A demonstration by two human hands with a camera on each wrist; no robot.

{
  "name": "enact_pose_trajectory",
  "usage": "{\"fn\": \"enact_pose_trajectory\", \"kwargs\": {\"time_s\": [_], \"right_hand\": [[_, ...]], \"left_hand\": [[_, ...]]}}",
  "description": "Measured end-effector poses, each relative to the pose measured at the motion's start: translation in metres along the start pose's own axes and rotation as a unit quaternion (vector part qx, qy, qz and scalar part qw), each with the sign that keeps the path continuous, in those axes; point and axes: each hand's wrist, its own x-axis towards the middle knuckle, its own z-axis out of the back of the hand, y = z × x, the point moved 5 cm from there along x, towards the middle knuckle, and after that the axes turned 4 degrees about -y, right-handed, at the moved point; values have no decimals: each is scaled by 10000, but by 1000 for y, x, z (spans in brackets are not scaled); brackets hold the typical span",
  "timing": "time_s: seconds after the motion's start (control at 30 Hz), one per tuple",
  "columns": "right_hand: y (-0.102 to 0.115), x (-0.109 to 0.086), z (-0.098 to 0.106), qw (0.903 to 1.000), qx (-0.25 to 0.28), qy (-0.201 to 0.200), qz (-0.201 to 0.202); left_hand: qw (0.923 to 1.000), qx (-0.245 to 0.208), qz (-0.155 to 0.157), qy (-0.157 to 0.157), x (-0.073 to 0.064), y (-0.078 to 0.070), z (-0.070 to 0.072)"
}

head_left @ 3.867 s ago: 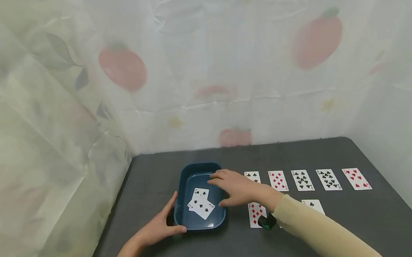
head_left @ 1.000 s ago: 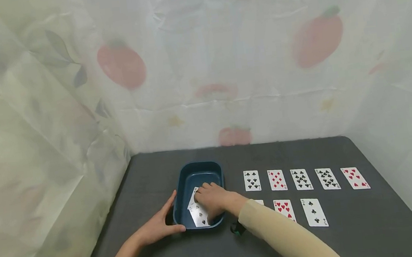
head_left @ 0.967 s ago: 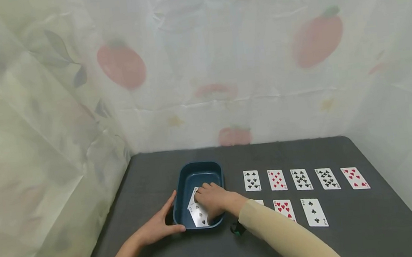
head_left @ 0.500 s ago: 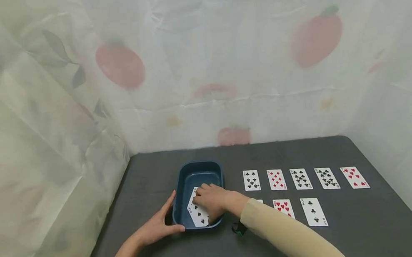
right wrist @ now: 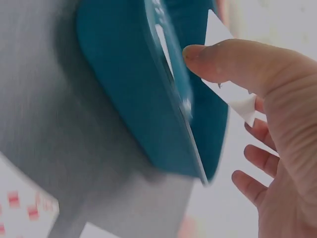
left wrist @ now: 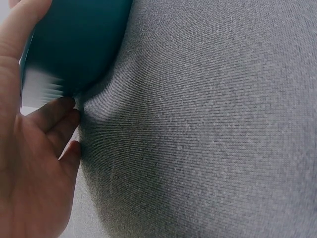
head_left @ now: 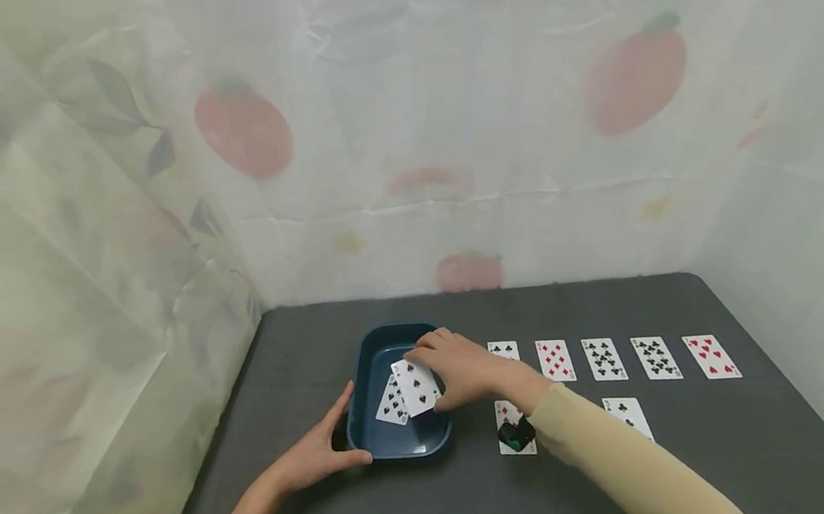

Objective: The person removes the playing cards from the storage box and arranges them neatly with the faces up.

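Observation:
A blue tray [head_left: 376, 445] stands on the table with my left hand [head_left: 316, 447] against its left side. That hand's thumb touches the front corner, and its extended fingers lie along the outer wall. In the left wrist view, the fingertips [left wrist: 62, 111] meet the tray near its base. Over the tray's right half, my right hand [head_left: 461, 365] pinches a white playing card [head_left: 416, 386] with black spades, thumb on one edge and fingers on another. The right wrist view shows the held card [right wrist: 237, 99] tilted above the rim. A second spade card [head_left: 391, 407] lies in the tray, partly overlapped.
Several face-up cards form a back row on the dark table [head_left: 439, 510], from a partly covered club card [head_left: 503, 350] to a heart card [head_left: 712, 357]. In front lie a diamond card [head_left: 505, 411] and a club card [head_left: 624, 410], partly hidden by the right arm.
My right hand, earlier low in the tray over the cards, has moved back and right with one spade card, uncovering the other. The right sleeve now hides the front heart card. My left hand stays put.

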Motion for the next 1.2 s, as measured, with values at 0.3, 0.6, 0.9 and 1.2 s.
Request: {"fn": "enact_pose_trajectory", "kwargs": {"time_s": [0.3, 0.6, 0.9, 1.2], "right_hand": [[-53, -59, 42, 9961, 382, -364, -707], [-106, -136, 44, 9923, 97, -462, -1141], [-150, -227, 38, 9823, -155, -561, -1781], [-175, -292, 29, 9742, -396, -480, -2169]], "left_hand": [[9999, 27, 93, -30, 2, 1, 0], [9999, 102, 128, -41, 1, -1, -1], [9994, 219, 249, -74, 2, 0, 1], [9992, 249, 287, -84, 2, -1, 1]]}}
